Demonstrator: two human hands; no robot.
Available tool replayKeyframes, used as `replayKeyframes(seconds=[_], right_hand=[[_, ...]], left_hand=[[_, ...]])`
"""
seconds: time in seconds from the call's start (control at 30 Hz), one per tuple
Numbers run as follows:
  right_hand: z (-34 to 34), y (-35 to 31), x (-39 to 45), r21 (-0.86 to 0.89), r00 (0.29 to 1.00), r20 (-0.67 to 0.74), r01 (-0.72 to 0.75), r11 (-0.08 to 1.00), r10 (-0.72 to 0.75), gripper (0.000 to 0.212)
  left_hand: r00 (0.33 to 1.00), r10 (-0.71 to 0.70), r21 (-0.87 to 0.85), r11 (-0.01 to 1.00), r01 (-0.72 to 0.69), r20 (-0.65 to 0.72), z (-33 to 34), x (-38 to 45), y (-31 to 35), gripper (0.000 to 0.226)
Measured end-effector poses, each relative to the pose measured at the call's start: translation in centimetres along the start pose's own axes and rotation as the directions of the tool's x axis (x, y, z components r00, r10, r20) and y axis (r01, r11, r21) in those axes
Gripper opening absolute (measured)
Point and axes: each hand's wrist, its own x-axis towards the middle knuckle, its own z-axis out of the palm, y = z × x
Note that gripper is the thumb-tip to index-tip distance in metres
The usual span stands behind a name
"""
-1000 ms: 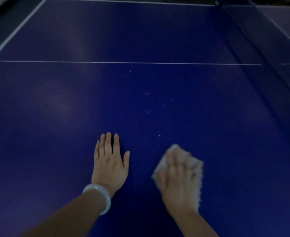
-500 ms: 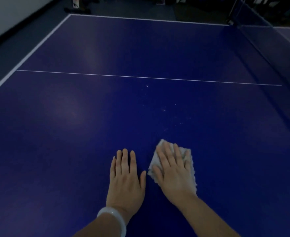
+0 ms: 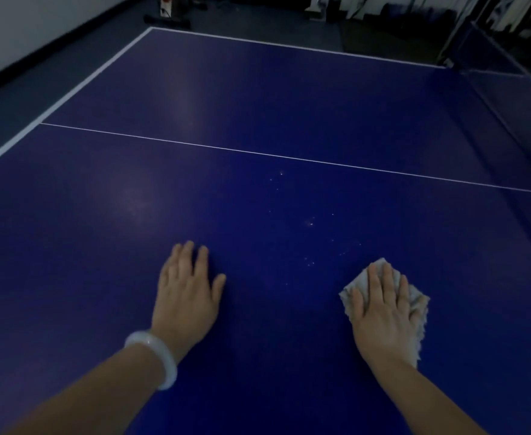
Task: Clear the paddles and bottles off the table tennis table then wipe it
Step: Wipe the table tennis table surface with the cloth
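A: Pressing a light grey cloth (image 3: 416,304) flat onto the blue table tennis table (image 3: 257,98) is the right hand (image 3: 385,318), fingers straight and spread over it, no pinching

B: cloth position?

A: lying on the near half of the table, right of centre, edges sticking out past the fingertips and along the outer side of the palm

B: left hand?

A: left hand (image 3: 187,296) is resting palm down on the bare surface, well apart from the cloth, fingers straight and close together, thumb out to the side, holding nothing. White bangle (image 3: 154,356) is sitting on that wrist

B: surface state?

A: small pale specks (image 3: 310,223) are showing between the hands and further up, scattered toward the thin white centre line (image 3: 257,153). White edge line (image 3: 79,86) is running along the left border. Soft glare patches are showing on the left part of the top

B: net?

A: dark net (image 3: 505,98) is standing along the right side, blurry, can't tell detail

B: anything off the table?

A: dim floor (image 3: 22,98) on the left, white wall (image 3: 32,23) behind it, dark gear at the back of the room, too murky to identify
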Motion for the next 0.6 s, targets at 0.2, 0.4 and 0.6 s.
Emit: replayKeyframes(seconds=[0.2,0.4,0.6], right_hand=[[-0.2,0.3,2.8,-0.007,1.0,-0.008,0.03,1.0,-0.031,0.063],[-0.8,-3.3,9.6,0.092,0.987,0.008,-0.162,0.983,0.162,0.065],[-0.3,-9.3,10.6,-0.049,0.796,0.09,0.604,0.795,-0.599,0.07]], left_hand=[[0.988,-0.155,-0.015,0.988,0.156,0.01,0.8,3.7,-1.1,0.069],[0.985,-0.172,-0.017,0.985,0.173,0.014,0.8,3.8,-1.1,0.067],[0.985,-0.17,-0.029,0.985,0.17,-0.009,0.7,3.7,-0.8,0.068]])
